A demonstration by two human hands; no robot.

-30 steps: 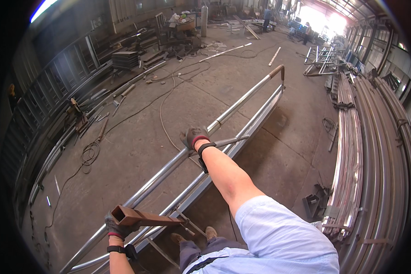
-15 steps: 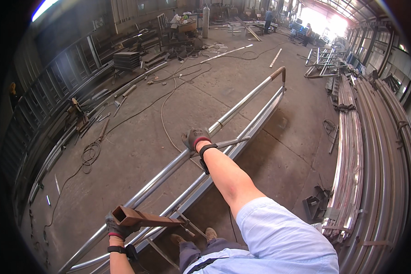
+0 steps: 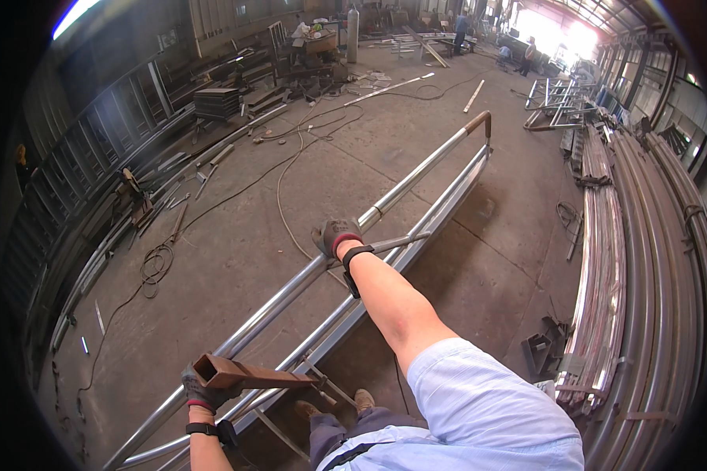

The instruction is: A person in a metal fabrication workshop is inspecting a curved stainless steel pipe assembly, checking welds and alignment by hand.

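Note:
A long frame of shiny round metal tubes [image 3: 271, 314] runs diagonally before me, from lower left to upper right. My right hand [image 3: 338, 234], in a dark glove, is closed round the frame's upper rail near a crossing tube [image 3: 397, 243]. At the lower left, my left hand [image 3: 199, 388], also gloved, is closed at the end of a rusty square tube [image 3: 255, 377]. That tube lies across the frame, its hollow end facing up; it partly hides the left fingers. A brown bent end piece [image 3: 479, 125] tops the frame's far end.
Bundled steel tubes [image 3: 644, 298] lie along the right, with dark brackets [image 3: 543, 349] beside them. A cable [image 3: 283, 188] snakes over the concrete floor. Metal scraps and a stack of dark profiles [image 3: 218, 104] line the left. People [image 3: 461, 33] stand far off. My shoes [image 3: 363, 400] are close to the frame.
My hands and the frame have hardly moved. Far off, the people near the bright doorway have shifted slightly.

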